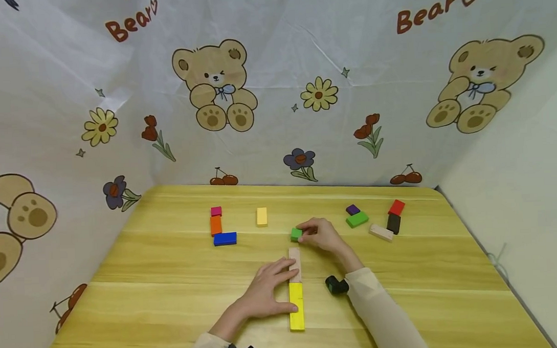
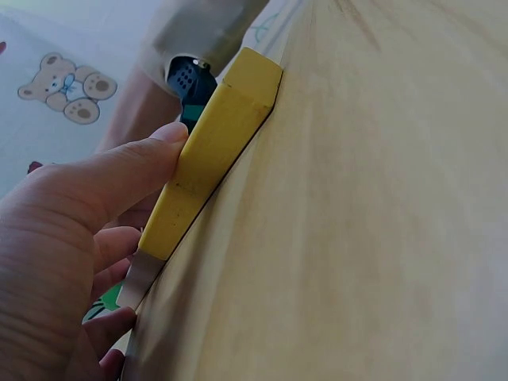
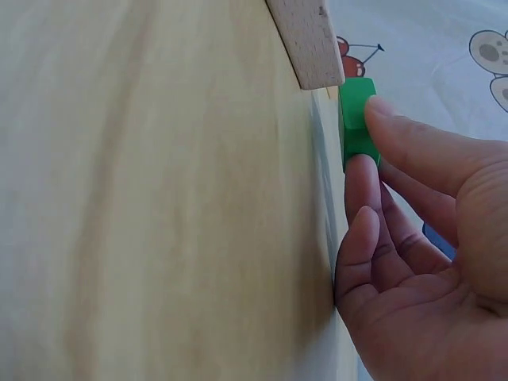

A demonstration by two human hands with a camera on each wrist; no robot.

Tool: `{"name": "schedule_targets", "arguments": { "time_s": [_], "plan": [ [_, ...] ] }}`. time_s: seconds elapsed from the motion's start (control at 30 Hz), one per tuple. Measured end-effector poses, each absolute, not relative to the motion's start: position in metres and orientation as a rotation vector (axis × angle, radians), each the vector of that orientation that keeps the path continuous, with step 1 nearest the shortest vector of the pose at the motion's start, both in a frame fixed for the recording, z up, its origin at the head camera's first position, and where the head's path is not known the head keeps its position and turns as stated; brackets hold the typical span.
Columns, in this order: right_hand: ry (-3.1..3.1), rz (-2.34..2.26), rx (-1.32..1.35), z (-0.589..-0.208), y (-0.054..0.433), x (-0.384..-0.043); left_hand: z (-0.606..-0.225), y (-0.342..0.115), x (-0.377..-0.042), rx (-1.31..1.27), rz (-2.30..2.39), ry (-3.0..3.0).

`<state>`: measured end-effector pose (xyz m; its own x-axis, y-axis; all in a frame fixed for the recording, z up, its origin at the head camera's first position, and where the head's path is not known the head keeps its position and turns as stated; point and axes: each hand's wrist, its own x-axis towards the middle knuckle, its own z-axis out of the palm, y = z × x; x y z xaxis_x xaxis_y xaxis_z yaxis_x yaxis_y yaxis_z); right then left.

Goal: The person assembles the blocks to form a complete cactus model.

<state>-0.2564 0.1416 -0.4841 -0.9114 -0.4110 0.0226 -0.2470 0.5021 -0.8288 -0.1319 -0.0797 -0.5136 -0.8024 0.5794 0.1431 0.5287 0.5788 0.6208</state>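
Note:
A yellow block [image 1: 296, 296] and a plain wooden block [image 1: 294, 253] lie end to end in a straight line running away from me. My left hand [image 1: 266, 289] rests along their left side, its thumb on the yellow block and its fingertips on the wooden one, fingers extended. Just past the far end of the wooden block, my right hand [image 1: 323, 235] pinches a small green block [image 1: 296, 234] between thumb and fingers. A narrow gap separates the green block from the wooden one in the head view. The right wrist view shows the thumb on the green block's face.
Back left lie pink [image 1: 216, 211], orange [image 1: 216, 226] and blue [image 1: 225, 239] blocks, with a pale yellow block [image 1: 261, 217] nearby. Right of my right hand lie purple [image 1: 352, 210], longer green [image 1: 357, 219], wooden [image 1: 381, 232], black [image 1: 393, 224] and red [image 1: 397, 207] blocks.

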Motion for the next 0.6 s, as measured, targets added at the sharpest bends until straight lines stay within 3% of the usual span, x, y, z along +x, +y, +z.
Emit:
{"name": "schedule_targets", "arguments": {
  "time_s": [0.6],
  "plan": [
    [2.474, -1.344, -0.711, -0.4849, 0.1419, -0.254, -0.5152, -0.0805, -0.1328, 0.959, 1.068, 2.696]
  ]
}}
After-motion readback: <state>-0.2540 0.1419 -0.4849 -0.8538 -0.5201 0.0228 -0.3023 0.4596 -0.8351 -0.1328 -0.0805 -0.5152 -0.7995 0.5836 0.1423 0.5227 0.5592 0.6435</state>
